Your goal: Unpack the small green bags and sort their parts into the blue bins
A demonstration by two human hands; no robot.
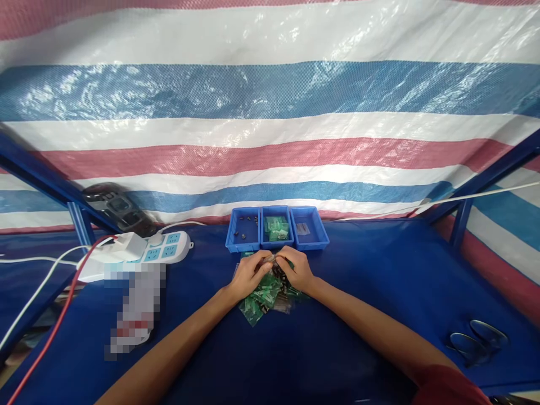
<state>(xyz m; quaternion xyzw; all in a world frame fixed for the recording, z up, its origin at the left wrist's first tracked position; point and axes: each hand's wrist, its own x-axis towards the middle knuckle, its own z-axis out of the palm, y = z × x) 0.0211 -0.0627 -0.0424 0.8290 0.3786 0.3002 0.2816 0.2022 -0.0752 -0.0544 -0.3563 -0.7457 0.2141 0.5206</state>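
Note:
My left hand (pixel 248 274) and my right hand (pixel 297 271) meet over the middle of the table, both closed in a pinch. Between their fingertips is a small clear plastic bag (pixel 270 259), partly hidden by the fingers. Under and in front of the hands lies a pile of green pieces in clear bags (pixel 266 291), with small dark and metal-looking parts mixed in. Just beyond stand three blue bins: the left bin (pixel 243 246) holds a few small dark parts, the middle bin (pixel 276 244) green bagged pieces, and the right bin (pixel 312 246) a small clear packet (pixel 302 229).
To the left are a white power strip (pixel 169 247) with plugs and a red cable (pixel 70 304). Behind it sits a dark device (pixel 120 207). Eyeglasses (pixel 476 340) lie at the right. A striped sheet (pixel 270 90) hangs behind the blue table (pixel 371 253).

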